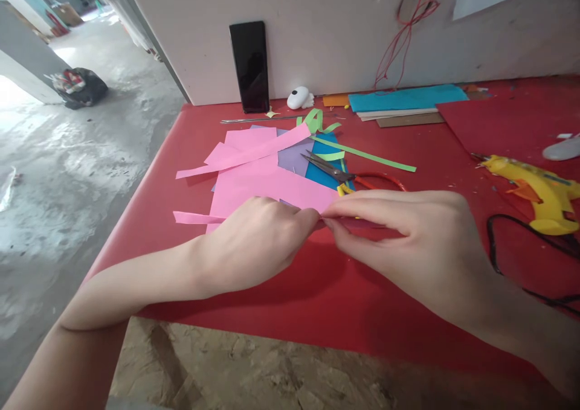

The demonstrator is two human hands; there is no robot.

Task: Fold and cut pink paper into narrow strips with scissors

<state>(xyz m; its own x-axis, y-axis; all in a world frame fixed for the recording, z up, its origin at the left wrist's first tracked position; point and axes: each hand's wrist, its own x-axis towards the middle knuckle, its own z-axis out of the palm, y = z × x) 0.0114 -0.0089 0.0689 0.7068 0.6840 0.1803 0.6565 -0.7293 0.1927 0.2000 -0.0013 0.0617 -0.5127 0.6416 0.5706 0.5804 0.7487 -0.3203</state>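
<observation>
My left hand (267, 238) is closed, its thumb and forefinger pinched together just above the red tabletop. A narrow pink paper strip (196, 218) sticks out to the left from behind it. Fingertip to fingertip with it, my right hand (403, 235) pinches what looks like the strip's other end; only a sliver shows. Beyond both hands lie pink paper sheets (254, 186), with a longer pink strip (254, 154) across them. Purple paper (294, 156) and blue paper (324, 171) lie partly underneath. Scissors with red handles (338, 171) rest on the papers, partly hidden by my right hand.
Green paper strips (367, 151) curl behind the scissors. A yellow glue gun (539, 192) with a black cord lies right. Against the wall stand a black phone (250, 66) and a small white object (299, 98). Blue sheets (403, 99) lie back right. The table's edge is at left.
</observation>
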